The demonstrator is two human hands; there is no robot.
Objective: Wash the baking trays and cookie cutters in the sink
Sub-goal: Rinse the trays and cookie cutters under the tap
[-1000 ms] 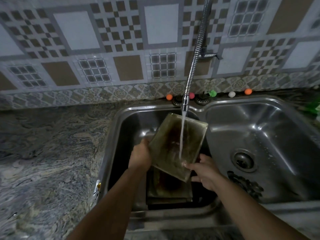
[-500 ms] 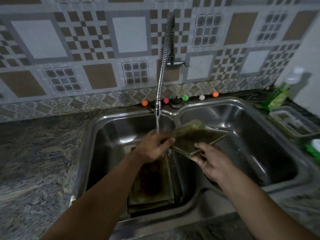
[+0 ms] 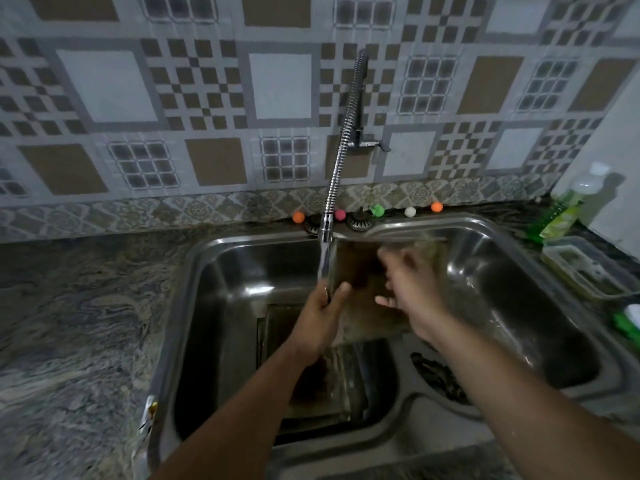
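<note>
Dim, motion-blurred hands (image 3: 410, 292), wide-angle edge distortion

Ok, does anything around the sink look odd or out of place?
Mostly the row of small coloured balls along the back ledge of the sink, odd beside a tap. Otherwise the baking tray held between both basins is badly browned; the right hand is blurred.

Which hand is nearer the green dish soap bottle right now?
Right. The right hand is over the divider between the basins, rubbing the tray; the green dish soap bottle stands on the counter far right. The left hand grips the tray's left edge, farther away.
</note>
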